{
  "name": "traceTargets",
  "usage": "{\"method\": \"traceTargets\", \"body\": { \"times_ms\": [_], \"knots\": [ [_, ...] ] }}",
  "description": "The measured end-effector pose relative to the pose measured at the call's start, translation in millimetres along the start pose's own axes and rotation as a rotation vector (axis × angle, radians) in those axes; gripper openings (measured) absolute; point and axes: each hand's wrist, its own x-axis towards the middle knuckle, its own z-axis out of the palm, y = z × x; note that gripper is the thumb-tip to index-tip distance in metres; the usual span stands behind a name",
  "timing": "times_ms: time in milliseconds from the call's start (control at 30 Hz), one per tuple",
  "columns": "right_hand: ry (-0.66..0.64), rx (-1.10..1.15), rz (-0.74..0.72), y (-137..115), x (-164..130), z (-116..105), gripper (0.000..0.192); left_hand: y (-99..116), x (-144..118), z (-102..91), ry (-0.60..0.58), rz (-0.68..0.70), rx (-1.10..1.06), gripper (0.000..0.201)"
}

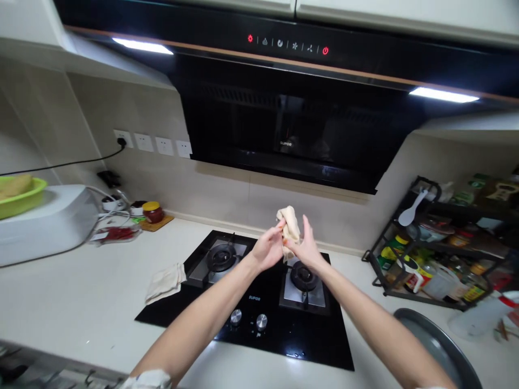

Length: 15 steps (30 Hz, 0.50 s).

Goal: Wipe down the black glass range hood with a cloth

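A crumpled beige cloth is held up between my two hands above the gas stove. My left hand grips its left side, with thumb and fingers pressed to the fabric. On the other side, my right hand has its thumb against the lower part of the cloth, while its other fingers point upward. How far those fingers wrap behind the fabric is partly hidden. A second, folded beige cloth lies on the stove's left edge and the counter.
Above hangs a black range hood with its lights on. A rack of bottles and a dark round pan stand at the right. Leftward are a white appliance, a green basket and a yellow-lidded jar.
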Motion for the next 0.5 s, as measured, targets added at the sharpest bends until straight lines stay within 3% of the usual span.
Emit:
{"method": "traceTargets", "body": {
  "times_ms": [67, 133, 267, 367, 500],
  "knots": [
    [-0.089, 0.359, 0.249, 21.2, -3.0, 22.5, 0.107, -15.3, -9.8, -7.5, 0.019, -0.004, 0.083, 0.074],
    [-0.156, 0.561, 0.381, 30.5, -4.4, 31.5, 0.083, -21.9, -22.1, -20.9, 0.116, -0.014, 0.268, 0.081],
    [-0.161, 0.509, 0.509, 27.3, -1.4, 29.2, 0.033, -15.4, -52.3, -56.7, 0.160, -0.077, 0.626, 0.085],
    [-0.055, 0.386, 0.525, 9.7, 17.7, -4.4, 0.016, -8.6, -81.1, -95.9, 0.294, -0.123, 0.745, 0.088],
    [0.292, 0.160, 0.322, -34.7, 65.9, -102.7, 0.009, -10.0, -135.6, -174.8, 0.759, -0.174, 0.981, 0.089]
  ]
}}
